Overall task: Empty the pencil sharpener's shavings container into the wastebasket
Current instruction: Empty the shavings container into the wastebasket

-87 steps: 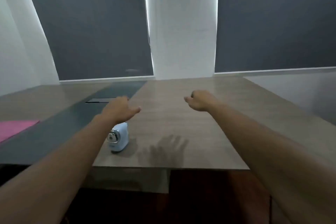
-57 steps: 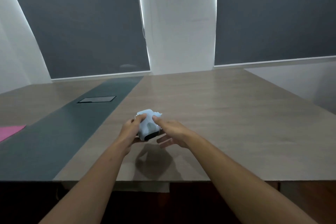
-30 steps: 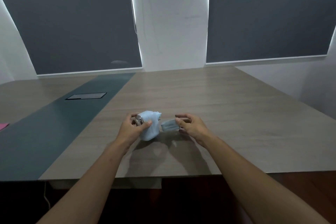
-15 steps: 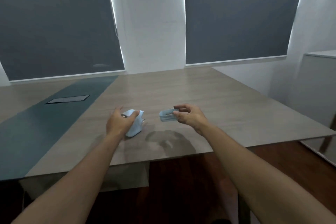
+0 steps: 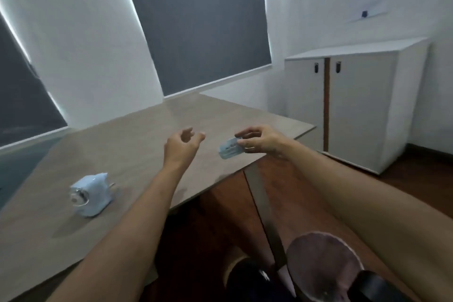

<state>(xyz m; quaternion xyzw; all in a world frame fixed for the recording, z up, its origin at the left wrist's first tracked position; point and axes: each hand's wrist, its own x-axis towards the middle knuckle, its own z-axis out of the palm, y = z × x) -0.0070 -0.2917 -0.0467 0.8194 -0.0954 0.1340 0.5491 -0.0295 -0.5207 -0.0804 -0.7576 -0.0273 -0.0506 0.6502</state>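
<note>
The pale blue pencil sharpener (image 5: 89, 194) lies on the wooden table (image 5: 127, 149) at the lower left, with no hand on it. My right hand (image 5: 261, 140) pinches the small translucent shavings container (image 5: 230, 148) and holds it in the air above the table's right edge. My left hand (image 5: 182, 144) hovers over the table, empty, fingers loosely curled and apart. A round wastebasket (image 5: 323, 267) with a purplish liner stands on the floor at the lower right, under my right forearm.
A white two-door cabinet (image 5: 353, 105) stands against the right wall. A dark slanted table leg (image 5: 263, 206) runs down toward the wastebasket. Dark wooden floor (image 5: 416, 179) lies to the right. Grey blinds cover the windows behind the table.
My left hand let go of the sharpener, which now lies on the table. The view swung right and down. My right hand carried the container toward the table's right edge; the wastebasket came into view.
</note>
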